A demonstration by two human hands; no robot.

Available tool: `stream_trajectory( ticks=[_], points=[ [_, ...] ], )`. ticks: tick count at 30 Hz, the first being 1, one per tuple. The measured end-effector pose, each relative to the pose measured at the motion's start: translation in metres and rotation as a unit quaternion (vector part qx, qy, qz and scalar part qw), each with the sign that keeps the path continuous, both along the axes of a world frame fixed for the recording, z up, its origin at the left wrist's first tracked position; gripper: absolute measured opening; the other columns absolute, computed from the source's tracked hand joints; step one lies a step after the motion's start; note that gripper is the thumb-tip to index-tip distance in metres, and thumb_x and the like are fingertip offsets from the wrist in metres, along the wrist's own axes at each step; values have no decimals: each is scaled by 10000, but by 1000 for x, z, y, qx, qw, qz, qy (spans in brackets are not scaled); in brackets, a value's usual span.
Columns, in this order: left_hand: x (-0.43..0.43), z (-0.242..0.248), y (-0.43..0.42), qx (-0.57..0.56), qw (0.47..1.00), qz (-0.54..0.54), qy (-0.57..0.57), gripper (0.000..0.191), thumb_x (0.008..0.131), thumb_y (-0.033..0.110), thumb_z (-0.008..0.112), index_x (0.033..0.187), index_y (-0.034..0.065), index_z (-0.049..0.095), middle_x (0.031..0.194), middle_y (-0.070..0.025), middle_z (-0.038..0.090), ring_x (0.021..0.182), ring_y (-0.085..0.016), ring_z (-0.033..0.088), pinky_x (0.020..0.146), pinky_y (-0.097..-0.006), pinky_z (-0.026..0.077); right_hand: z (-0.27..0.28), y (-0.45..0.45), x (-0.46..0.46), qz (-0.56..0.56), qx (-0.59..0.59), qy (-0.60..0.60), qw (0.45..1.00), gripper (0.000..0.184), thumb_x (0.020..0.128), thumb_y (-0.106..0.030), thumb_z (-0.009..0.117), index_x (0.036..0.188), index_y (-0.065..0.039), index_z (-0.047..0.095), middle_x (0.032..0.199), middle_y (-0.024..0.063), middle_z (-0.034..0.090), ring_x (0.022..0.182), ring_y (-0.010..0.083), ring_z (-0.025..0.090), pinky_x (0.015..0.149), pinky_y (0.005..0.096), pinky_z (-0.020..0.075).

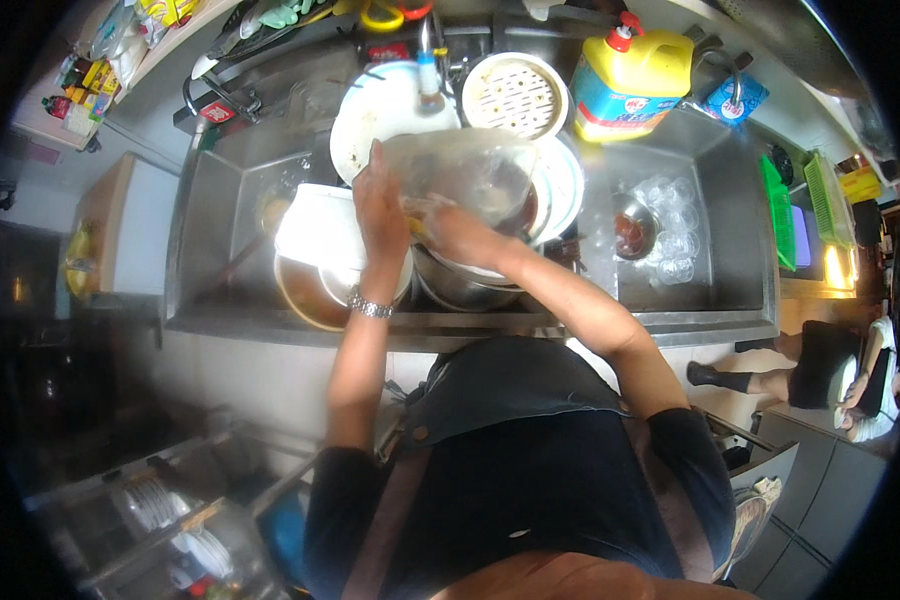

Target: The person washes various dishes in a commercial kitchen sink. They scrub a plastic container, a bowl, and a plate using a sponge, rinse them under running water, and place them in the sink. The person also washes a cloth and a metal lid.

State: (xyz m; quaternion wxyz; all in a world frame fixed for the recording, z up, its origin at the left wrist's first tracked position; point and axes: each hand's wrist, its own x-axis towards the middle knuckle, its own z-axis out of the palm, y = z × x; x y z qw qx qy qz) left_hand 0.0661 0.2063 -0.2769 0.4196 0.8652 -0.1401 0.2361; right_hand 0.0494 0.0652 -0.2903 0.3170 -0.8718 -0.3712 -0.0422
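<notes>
My left hand (382,206), with a metal-band watch at the wrist, lies against the left side of a clear plastic container (472,165), tilted and slightly blurred. Against the container's near side is my right hand (454,229), with something yellow partly visible under its fingers. What that yellow thing is cannot be told. Stacked dishes lie beneath and around: a large white bowl (397,112) behind, a round white slotted strainer (515,96) at the back, and a white square dish (321,225) left of my left hand. Below my right hand stands a metal pot (465,294).
Stainless sinks flank the dishes. The right sink (727,225) holds clear plastic cups (675,225) and a metal bowl (631,227). A yellow pump jug (630,86) stands behind. Faucets rise along the back. A person (832,367) stands at the far right; crockery (150,502) sits on a lower-left rack.
</notes>
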Motion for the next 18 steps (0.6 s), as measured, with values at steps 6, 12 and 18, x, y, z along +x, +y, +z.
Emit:
stream_trajectory(
  ticks=[6,12,18],
  points=[
    [5,-2,13,92,991,38,-89,559,869,-46,428,1407,44,307,1199,-181,502,1070,-326,460,944,-392,370,21,-36,15,-191,-29,298,935,310,889,-117,471,1159,23,531,1044,209,616,934,298,617,877,412,476],
    [4,-18,19,27,998,36,40,551,889,-14,414,1415,10,252,1380,-213,367,1152,-378,421,990,-425,344,16,-134,70,-353,295,236,856,304,837,-145,560,1092,17,596,917,136,660,804,206,631,725,327,495],
    [-1,-41,23,-142,981,-5,133,522,908,35,473,1396,10,288,1429,-173,330,1287,-310,356,1058,-380,308,41,-238,126,-536,474,164,679,394,881,-378,464,996,-10,541,966,148,582,668,250,603,515,357,546]
  ],
)
